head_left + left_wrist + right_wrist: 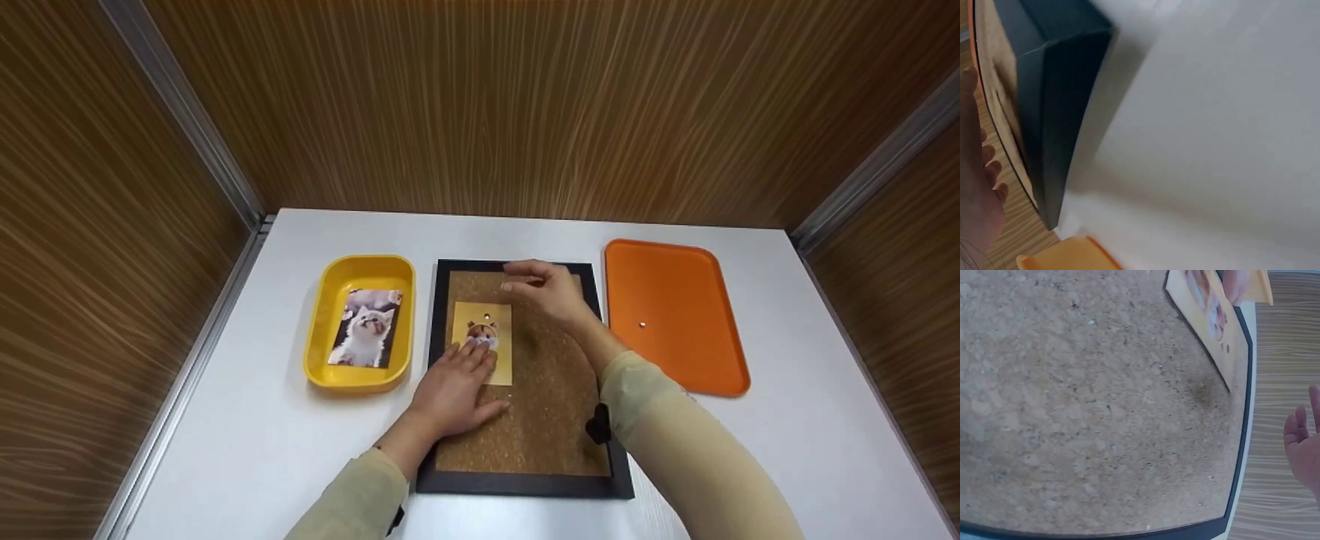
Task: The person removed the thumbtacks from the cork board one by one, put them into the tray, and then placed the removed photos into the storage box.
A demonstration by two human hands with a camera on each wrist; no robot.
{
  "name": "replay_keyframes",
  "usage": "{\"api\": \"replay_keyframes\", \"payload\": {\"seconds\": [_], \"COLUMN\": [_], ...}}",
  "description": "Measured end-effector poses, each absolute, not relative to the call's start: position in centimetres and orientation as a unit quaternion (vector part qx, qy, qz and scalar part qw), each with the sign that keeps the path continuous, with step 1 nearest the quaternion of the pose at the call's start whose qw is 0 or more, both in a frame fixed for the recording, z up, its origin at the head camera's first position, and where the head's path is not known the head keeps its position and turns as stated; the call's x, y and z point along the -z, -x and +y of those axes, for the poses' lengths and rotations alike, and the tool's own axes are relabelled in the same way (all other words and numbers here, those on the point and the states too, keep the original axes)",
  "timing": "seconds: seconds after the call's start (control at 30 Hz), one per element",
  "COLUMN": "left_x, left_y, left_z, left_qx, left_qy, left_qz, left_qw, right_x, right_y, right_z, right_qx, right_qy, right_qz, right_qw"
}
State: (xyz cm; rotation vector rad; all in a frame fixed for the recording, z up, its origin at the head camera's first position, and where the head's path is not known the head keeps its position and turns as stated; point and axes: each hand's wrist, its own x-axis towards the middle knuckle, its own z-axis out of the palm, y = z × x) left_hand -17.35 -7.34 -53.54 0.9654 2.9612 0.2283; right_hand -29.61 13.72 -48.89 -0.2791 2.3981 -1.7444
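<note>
My left hand lies on the lower part of a yellow picture card, fingers straight and thumb spread onto the cork. The card shows a small animal's face, partly hidden by the fingertips. It lies at the left side of a black-framed corkboard. Near the card's top edge shows a small round pin head. Above the upper right of the board hovers my right hand, fingers loosely bent and thumb apart, nothing seen between them. In the right wrist view, this hand appears at the right edge with spread fingers.
Left of the board stands a yellow tray holding a kitten photo. An orange tray lies to the right, with one small pin on it. Wood-grain panels enclose the white table at the back and sides.
</note>
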Motion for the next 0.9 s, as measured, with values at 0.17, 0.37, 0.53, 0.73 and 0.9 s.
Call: {"api": "replay_keyframes", "payload": {"seconds": [0.17, 0.37, 0.53, 0.73, 0.9], "left_x": [54.4, 55.1, 55.4, 55.6, 55.8], "left_y": [17.3, 17.3, 17.2, 16.6, 16.4], "left_z": [-7.0, -6.7, -6.7, -7.1, -7.2], "left_qx": [-0.068, -0.074, -0.075, -0.070, -0.070], "left_qy": [-0.307, -0.306, -0.310, -0.317, -0.320], "left_qz": [0.949, 0.949, 0.948, 0.945, 0.945], "left_qw": [-0.001, -0.010, -0.017, -0.029, -0.018], "right_x": [49.8, 50.8, 51.7, 52.6, 53.1], "right_y": [29.7, 29.8, 30.0, 30.5, 30.8], "right_z": [13.8, 13.7, 13.6, 13.8, 13.8], "right_qx": [0.579, 0.580, 0.582, 0.572, 0.570], "right_qy": [0.084, 0.087, 0.101, 0.111, 0.114], "right_qz": [0.806, 0.805, 0.802, 0.808, 0.808], "right_qw": [0.091, 0.089, 0.085, 0.086, 0.096]}}
